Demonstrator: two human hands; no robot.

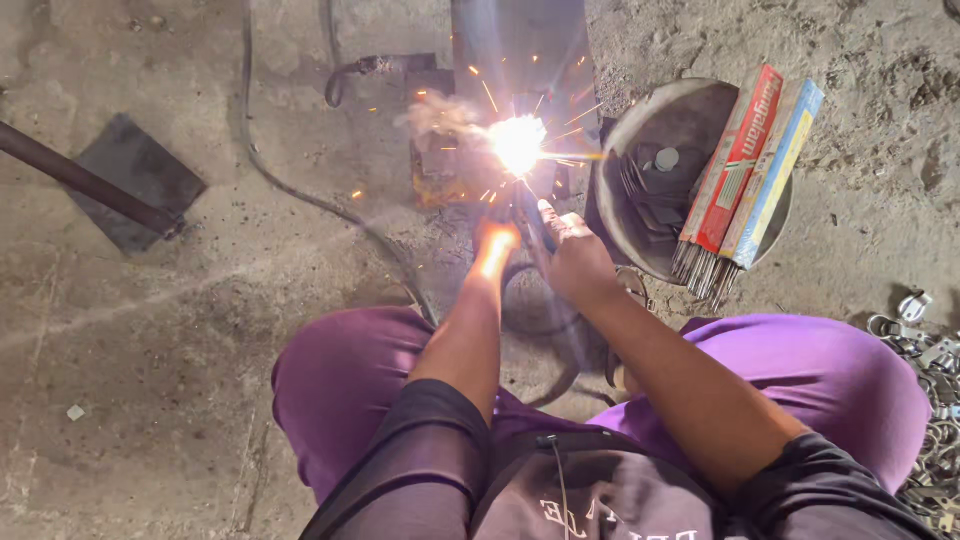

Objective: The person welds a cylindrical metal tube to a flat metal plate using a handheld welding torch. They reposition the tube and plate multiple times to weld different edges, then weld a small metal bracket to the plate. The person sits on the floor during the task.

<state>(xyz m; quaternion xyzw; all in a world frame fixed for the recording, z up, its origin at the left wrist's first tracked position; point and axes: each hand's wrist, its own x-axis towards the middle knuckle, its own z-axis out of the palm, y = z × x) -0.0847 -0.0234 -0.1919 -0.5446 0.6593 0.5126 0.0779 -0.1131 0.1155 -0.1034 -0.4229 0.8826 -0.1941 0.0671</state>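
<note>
Just above the frame's centre, the right hand [575,262] is clamping shut around an electrode holder [535,222] to keep its rod on the sparking metal workpiece [450,160] on the floor [180,330], while the left hand [495,243], glare-washed, is reaching beside it, grip unclear.

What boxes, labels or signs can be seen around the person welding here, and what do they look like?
Red packet of welding rods: long flat carton, red with a pale panel, lying across the round metal pan, bare rod ends sticking out below.
Blue and yellow packet of welding rods: same long shape, beside the red one on its right, also open at the lower end.
No signs or screens show.
</note>
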